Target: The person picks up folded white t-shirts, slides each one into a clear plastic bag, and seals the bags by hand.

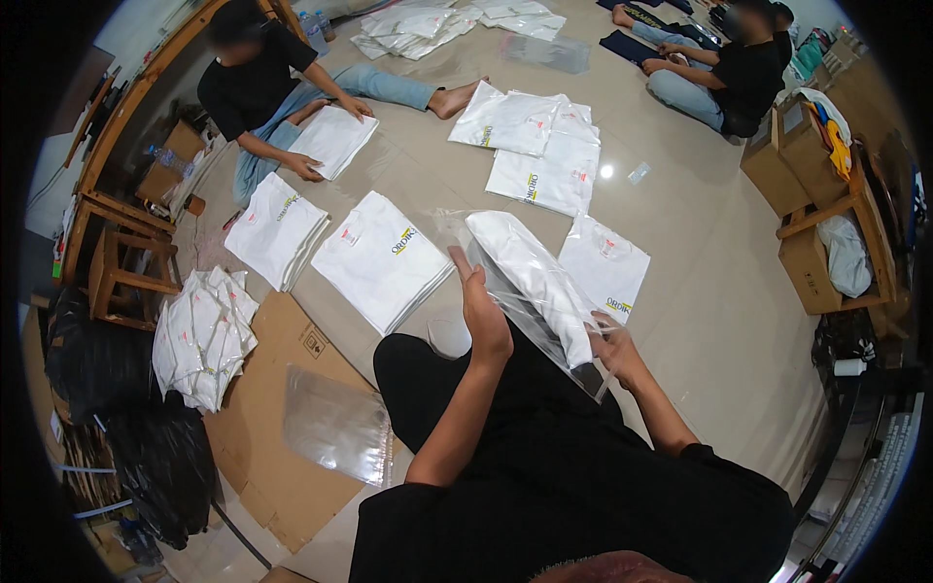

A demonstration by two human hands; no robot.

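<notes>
A folded white shirt (535, 277) sits inside a clear plastic bag (505, 291) held tilted above my lap. My left hand (480, 309) presses flat against the bag's left side, fingers up. My right hand (614, 348) grips the bag's lower open end, near the flap. In front of my knees lies a stack of folded white shirts (381, 257), and one bagged shirt (604, 267) lies on the floor to the right.
More shirt stacks lie left (277, 231) and ahead (539, 146). A pile of bagged shirts (202, 335) and empty clear bags (335, 423) rest on flattened cardboard (282, 389). One person (262, 87) folds a shirt at upper left; another (729, 68) sits upper right. Cardboard boxes (792, 155) stand right.
</notes>
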